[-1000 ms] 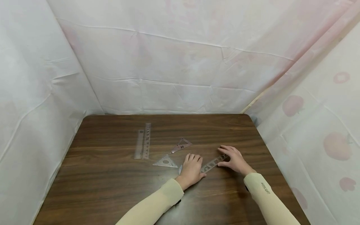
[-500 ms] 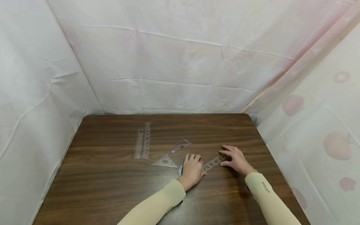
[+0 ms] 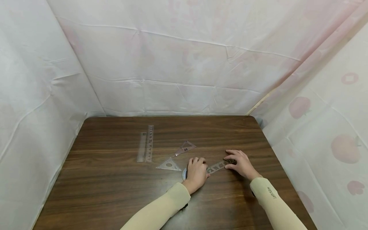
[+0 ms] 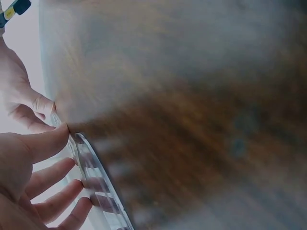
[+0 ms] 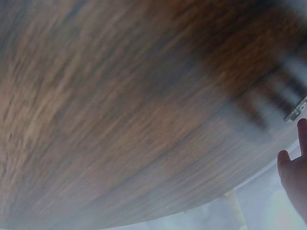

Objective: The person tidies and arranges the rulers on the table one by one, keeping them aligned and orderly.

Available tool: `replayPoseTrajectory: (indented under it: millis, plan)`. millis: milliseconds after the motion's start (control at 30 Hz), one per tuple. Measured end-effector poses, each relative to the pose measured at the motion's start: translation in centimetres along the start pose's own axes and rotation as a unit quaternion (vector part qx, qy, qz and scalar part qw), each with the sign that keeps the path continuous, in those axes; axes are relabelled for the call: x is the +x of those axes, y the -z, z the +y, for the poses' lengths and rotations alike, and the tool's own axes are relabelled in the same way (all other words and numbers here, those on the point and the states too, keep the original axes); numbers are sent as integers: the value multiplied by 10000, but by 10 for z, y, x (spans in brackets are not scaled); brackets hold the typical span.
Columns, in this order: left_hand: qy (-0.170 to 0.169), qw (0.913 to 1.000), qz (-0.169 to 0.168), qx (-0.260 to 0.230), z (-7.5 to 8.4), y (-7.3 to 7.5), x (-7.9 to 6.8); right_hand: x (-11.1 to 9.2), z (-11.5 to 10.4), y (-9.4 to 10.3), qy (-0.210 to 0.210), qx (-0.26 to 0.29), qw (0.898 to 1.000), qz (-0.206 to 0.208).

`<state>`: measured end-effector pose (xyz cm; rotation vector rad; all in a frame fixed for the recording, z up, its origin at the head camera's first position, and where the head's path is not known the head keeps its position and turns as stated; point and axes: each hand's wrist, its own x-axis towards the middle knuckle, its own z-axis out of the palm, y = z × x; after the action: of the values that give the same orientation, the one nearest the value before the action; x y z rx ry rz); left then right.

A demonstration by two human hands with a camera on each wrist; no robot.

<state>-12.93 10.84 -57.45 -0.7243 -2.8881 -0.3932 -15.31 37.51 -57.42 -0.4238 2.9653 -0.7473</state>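
Note:
A clear ruler with dark patterned shapes lies slantwise on the table between both hands. My left hand holds its left end, thumb at the near edge and fingers over the top, covering that end. With thumb and fingers spread across it, my right hand grips the right end. From under the left side of my left hand shows the curved edge of a clear protractor. In the left wrist view, clear plastic lies at my left fingertips. The right wrist view catches only part of my right fingers, near a ruler tip.
Left of my hands lie a clear set square and, behind it, a pinkish set square. Two more clear rulers, one plain and one patterned, lie side by side farther left. Pale curtains enclose the brown table.
The ruler has turned slightly, its slant now flatter. My right hand has shifted a little to the right; the left has barely moved, with more of the protractor showing beside it.

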Motion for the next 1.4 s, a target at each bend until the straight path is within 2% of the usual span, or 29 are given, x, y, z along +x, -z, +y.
replayPoseTrajectory:
  millis: [200,567,867,1133,1400]
  plan:
    - [53,9992,-227,-326,-2,-1,1,0,1,-1,57,-9,10000,-50]
    - [18,9989,-374,-295,-4,0,3,0,-2,1,-21,-16,10000,-92]
    - [60,9992,-257,-295,-4,4,3,0,-3,4,-146,11,9997,-203]
    - [-62,9993,-128,-346,-6,2,5,1,-1,4,-166,-59,9996,-225]
    - [-152,9989,-265,-345,-9,5,7,1,-5,7,-165,-237,9990,-343]
